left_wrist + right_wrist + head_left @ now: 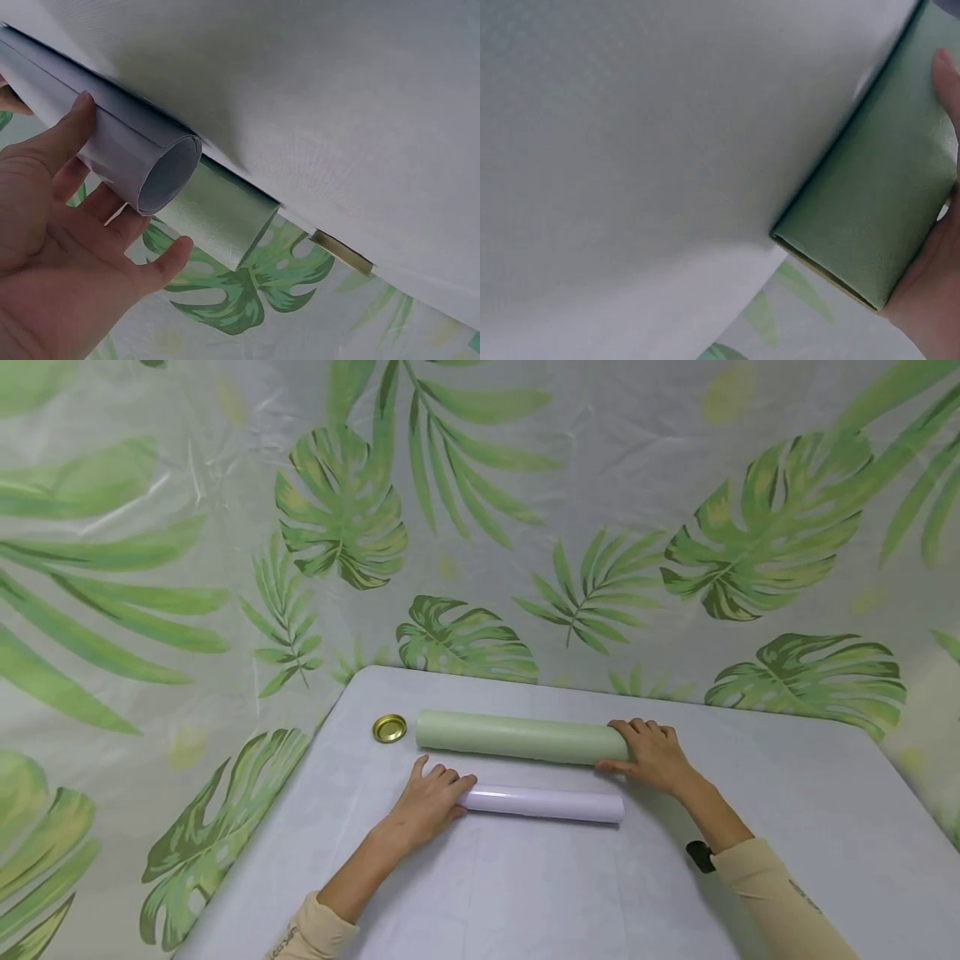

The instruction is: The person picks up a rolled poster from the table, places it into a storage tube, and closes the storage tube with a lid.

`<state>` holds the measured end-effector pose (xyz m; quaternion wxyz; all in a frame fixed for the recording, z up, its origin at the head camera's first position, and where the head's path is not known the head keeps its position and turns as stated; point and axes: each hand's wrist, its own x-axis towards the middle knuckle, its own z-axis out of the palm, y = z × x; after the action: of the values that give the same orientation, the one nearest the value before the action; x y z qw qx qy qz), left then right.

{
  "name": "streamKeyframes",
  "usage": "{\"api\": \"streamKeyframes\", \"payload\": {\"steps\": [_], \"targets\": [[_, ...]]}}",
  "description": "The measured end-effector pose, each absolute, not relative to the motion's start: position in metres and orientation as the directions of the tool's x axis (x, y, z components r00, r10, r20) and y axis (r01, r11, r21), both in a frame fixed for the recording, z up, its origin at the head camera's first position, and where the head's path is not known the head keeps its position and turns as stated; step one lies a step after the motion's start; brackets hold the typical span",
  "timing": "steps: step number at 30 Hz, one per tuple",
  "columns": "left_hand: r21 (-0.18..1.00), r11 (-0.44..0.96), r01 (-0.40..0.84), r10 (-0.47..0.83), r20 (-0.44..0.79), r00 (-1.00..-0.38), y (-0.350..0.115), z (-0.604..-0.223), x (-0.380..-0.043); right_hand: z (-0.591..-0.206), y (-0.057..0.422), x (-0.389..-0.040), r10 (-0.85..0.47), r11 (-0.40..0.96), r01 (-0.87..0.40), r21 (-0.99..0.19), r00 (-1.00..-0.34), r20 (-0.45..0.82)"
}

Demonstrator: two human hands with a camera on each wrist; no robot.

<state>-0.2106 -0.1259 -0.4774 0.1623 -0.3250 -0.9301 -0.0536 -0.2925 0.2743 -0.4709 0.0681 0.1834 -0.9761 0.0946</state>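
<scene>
A pale lilac rolled sheet (543, 803) lies on the near side, its layered open end facing out in the left wrist view. My left hand (429, 800) grips its left end, with the thumb along one side and fingers round the other. Behind it, roughly parallel, is a longer light green tube (517, 737). My right hand (654, 755) holds the tube's right end, fingers over the far side and thumb on the near side. The right wrist view shows that hand (937, 247) beside the tube's end (825, 271).
A small round gold lid (389, 728) lies just left of the green tube. Everything rests on a white-covered table (540, 893) with rounded far corners. A leaf-patterned sheet (480, 552) hangs behind the table and down its left side.
</scene>
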Motion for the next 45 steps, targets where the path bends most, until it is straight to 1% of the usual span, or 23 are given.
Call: {"api": "streamKeyframes", "payload": {"steps": [10, 17, 27, 32, 35, 40, 45], "targets": [[0.040, 0.795, 0.605, 0.563, 0.320, -0.762, -0.130, -0.472, -0.209, -0.470, 0.273, -0.293, -0.342, 0.916, -0.371, -0.151, -0.921, 0.186], [0.074, 0.821, 0.566, 0.520, 0.311, -0.795, -0.137, -0.469, -0.210, -0.468, 0.272, -0.289, -0.330, 0.918, -0.363, -0.162, -0.923, 0.197], [0.103, 0.827, 0.552, 0.494, 0.336, -0.802, -0.152, -0.466, -0.208, -0.467, 0.280, -0.281, -0.324, 0.910, -0.380, -0.168, -0.902, 0.285], [0.132, 0.825, 0.549, 0.484, 0.335, -0.808, -0.157, -0.465, -0.206, -0.468, 0.291, -0.275, -0.332, 0.898, -0.413, -0.154, -0.863, 0.380], [0.130, 0.824, 0.551, 0.483, 0.346, -0.804, -0.161, -0.465, -0.205, -0.469, 0.300, -0.270, -0.337, 0.890, -0.434, -0.141, -0.834, 0.437], [0.139, 0.823, 0.551, 0.477, 0.356, -0.803, -0.170, -0.467, -0.201, -0.466, 0.321, -0.260, -0.337, 0.877, -0.465, -0.124, -0.778, 0.531], [0.153, 0.821, 0.551, 0.465, 0.382, -0.799, -0.180, -0.468, -0.199, -0.461, 0.342, -0.251, -0.327, 0.856, -0.501, -0.133, -0.721, 0.610]]}}
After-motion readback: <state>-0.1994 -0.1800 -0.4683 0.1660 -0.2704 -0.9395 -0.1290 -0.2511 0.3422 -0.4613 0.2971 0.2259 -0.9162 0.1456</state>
